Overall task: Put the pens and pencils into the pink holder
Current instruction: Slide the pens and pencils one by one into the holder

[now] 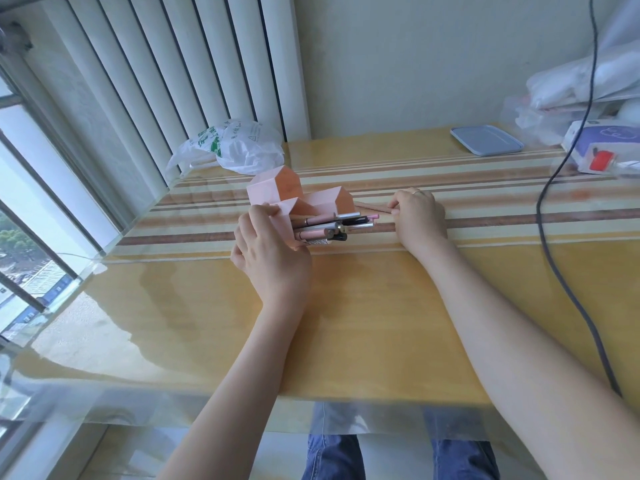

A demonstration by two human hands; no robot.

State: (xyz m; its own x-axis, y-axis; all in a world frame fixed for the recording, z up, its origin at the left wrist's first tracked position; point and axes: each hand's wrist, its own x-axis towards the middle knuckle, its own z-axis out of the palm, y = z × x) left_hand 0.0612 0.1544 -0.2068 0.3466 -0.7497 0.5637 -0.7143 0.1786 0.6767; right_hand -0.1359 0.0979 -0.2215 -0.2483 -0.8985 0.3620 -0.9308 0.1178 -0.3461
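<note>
The pink holder [273,192], made of several house-shaped compartments, lies tipped on its side in the middle of the table. My left hand [270,252] grips its near-left corner. A bundle of pens and pencils [332,226] sticks out of its front compartment toward the right. To the right of the holder, my right hand [420,216] pinches the end of a brownish pencil [372,207], which lies flat on the striped cloth and points at the holder.
The glass-topped table [346,306] has a white plastic bag [239,147] at the back left and a blue tray [486,140] at the back right. A black cable [550,237] hangs down the right side, next to a purple-and-white box [602,147].
</note>
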